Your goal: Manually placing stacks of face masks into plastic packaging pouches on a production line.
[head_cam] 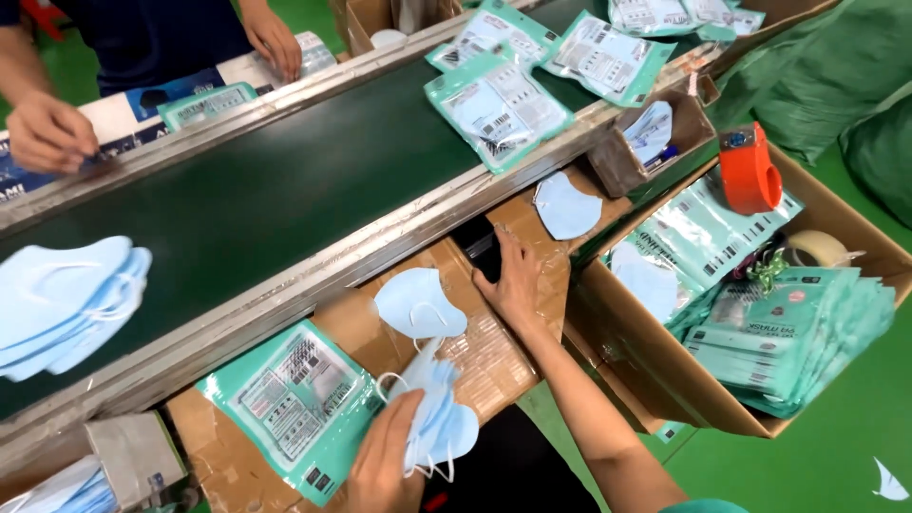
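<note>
At lower centre my left hand (385, 465) pinches a soft, featherlight stack of blue face masks (439, 418) by its folded edge, while my right hand (513, 280) rests flat and empty on the taped cardboard (494, 356), so I'd judge gripping the bodies, not the ear loops, best.

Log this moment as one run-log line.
left hand: holds stack of blue face masks | right hand: flat on cardboard surface | single mask between hands | conveyor belt beyond

A packing factory line: a green conveyor belt (285, 190), teal mask packets (499, 104) and cardboard cartons (665, 380).
</note>
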